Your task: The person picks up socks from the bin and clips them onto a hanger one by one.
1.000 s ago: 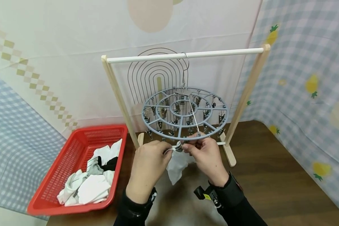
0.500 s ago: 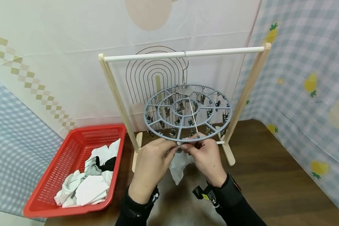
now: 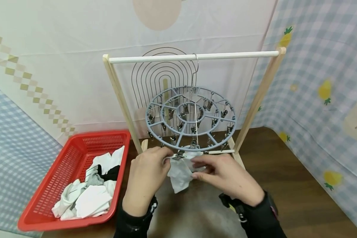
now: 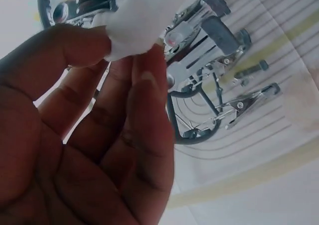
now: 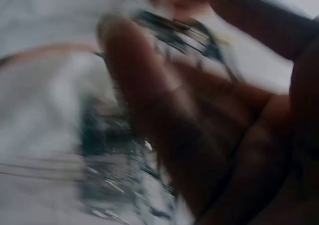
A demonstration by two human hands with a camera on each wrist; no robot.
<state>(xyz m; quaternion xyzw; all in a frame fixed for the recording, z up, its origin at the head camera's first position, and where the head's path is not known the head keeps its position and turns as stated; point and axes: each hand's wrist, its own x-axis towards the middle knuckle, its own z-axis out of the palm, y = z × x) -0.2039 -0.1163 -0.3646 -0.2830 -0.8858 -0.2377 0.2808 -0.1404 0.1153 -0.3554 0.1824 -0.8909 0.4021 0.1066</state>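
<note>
A round blue-grey clip hanger (image 3: 179,135) with several metal clips hangs by its hook from a rack. Below its front rim a piece of white cloth (image 3: 179,175) hangs at a metal clip (image 3: 179,154). My left hand (image 3: 148,173) pinches an edge of the cloth left of that clip; in the left wrist view the white fabric (image 4: 134,26) sits between thumb and fingertips. My right hand (image 3: 226,177) is just right of the cloth, thumb and fingers apart, fingertips overlapping the cloth's edge in the head view. The right wrist view is blurred and shows its fingers (image 5: 144,80) spread near clips.
A red basket (image 3: 32,201) at the left holds white, grey and black clothes (image 3: 92,195). The wooden rack's white bar (image 3: 154,59) spans above, its right post (image 3: 258,99) beside the hanger. A patterned curtain (image 3: 309,99) borders the brown table (image 3: 300,185).
My right hand has let go at the clip and drawn back to the right, its fingers parting. The hanger has shifted slightly left with my left hand, which keeps its pinch on the cloth.
</note>
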